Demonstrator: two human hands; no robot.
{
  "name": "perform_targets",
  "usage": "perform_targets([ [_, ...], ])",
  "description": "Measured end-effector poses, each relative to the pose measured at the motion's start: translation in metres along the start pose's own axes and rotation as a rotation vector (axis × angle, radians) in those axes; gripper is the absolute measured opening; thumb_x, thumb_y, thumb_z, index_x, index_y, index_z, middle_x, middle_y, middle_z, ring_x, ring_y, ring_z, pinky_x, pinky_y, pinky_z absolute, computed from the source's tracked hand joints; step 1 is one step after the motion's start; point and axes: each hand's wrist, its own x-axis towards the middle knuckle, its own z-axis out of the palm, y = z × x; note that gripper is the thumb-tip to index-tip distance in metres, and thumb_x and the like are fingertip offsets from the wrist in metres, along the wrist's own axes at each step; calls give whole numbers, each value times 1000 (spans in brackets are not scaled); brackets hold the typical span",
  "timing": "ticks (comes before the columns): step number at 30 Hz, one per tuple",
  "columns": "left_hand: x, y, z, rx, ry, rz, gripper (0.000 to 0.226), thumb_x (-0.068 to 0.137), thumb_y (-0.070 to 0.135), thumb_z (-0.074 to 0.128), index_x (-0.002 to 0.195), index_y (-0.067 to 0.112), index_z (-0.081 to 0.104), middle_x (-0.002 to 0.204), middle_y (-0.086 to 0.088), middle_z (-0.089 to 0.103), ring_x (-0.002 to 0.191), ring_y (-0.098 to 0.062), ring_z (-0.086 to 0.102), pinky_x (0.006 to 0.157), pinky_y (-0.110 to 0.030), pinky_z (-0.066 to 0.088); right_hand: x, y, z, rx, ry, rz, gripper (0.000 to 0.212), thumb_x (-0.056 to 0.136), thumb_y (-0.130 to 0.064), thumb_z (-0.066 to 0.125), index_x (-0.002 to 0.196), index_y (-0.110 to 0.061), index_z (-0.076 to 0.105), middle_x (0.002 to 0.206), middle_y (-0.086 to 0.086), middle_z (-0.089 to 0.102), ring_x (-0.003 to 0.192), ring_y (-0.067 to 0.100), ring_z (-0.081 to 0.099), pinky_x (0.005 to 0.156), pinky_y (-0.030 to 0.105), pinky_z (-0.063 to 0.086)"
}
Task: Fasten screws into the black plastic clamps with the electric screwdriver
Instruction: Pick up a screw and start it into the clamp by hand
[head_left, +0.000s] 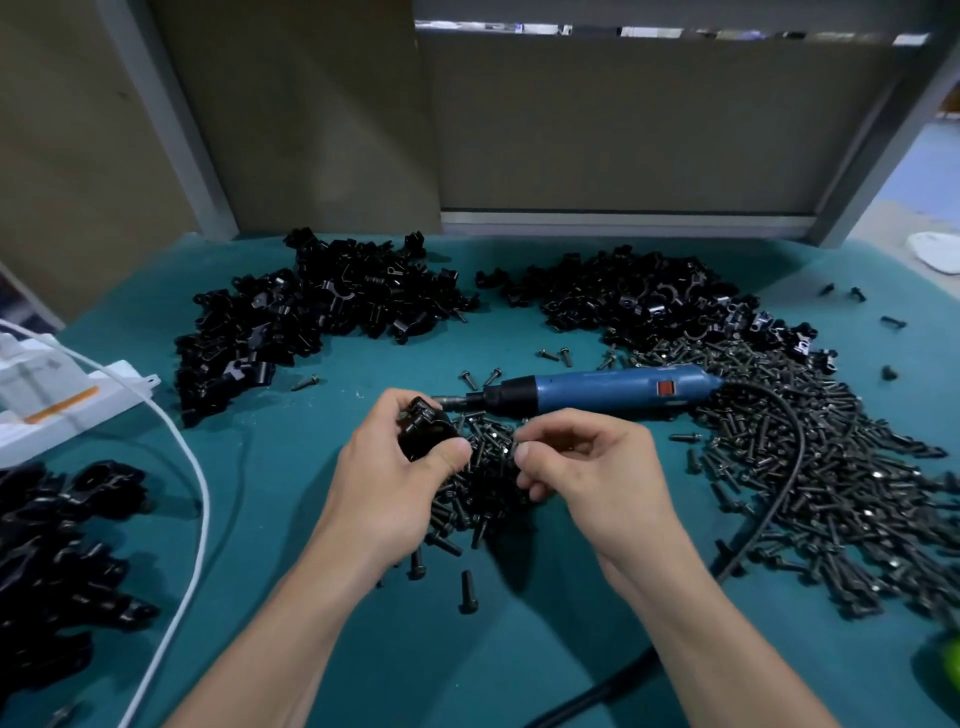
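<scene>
Teal covering lies over the bench (311, 649), and black parts are heaped all across it. My left grip (395, 467) is clamped round one black plastic clamp (423, 428), thumb on its near side and fingers curled over the far side, held just above the bench. My right grip (597, 467) sits just right of it, fingers curled and thumb drawn in toward the fingertips over a small pile of screws (483, 493); I cannot tell whether a screw is pinched there.

Just beyond both, the blue electric screwdriver (597, 389) lies flat on the bench, its bit pointing left toward the clamp I hold. Its black cord (789, 457) curves back toward me across a large spread of screws (841, 493) on the right. Loose clamps sit in a far left heap (311, 322), a far right heap (623, 296) and a near left heap (52, 545). A white power strip (62, 400) rests at the left edge, and a white cable (195, 467) runs from it toward me.
</scene>
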Motion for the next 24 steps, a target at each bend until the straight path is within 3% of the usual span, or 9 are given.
perform_targets([
  [2,-2,2,1,-21,-2,26,30,89,28,80,96,46,57,86,0,75,80,-31,68,77,-50,57,0,-2,1,138,-13,5,24,86,12,73,81,-10,81,70,15,74,61,21,70,59,22,55],
  [5,-6,5,4,-54,-6,62,31,88,24,80,98,44,58,85,-1,74,80,-31,67,77,-50,57,0,-1,5,220,-12,5,19,86,12,73,84,-6,79,70,19,73,58,23,70,56,23,55],
  [10,-9,4,10,-79,-26,89,40,79,14,89,92,40,62,84,16,75,73,-2,68,69,-19,52,2,0,1,175,59,-44,13,80,-1,84,75,-11,77,62,13,68,50,21,62,47,24,48],
  [13,-8,2,12,-91,-59,84,42,75,5,90,89,36,65,81,17,76,70,-1,68,63,-11,49,2,-1,0,181,16,-76,24,77,10,82,77,-14,80,65,12,72,56,21,65,54,24,52],
  [20,-6,4,12,-262,-170,130,42,71,-9,88,85,27,72,84,-2,78,77,-12,71,72,-26,58,0,0,0,11,36,-76,26,77,3,87,78,-23,82,72,7,77,60,30,72,62,36,62],
  [24,-5,3,11,-328,-211,131,36,72,-11,86,83,20,72,85,-9,77,78,-19,72,74,-33,60,-1,-1,0,-15,75,-119,27,78,0,87,78,-26,81,72,3,77,58,21,71,60,29,59],
])
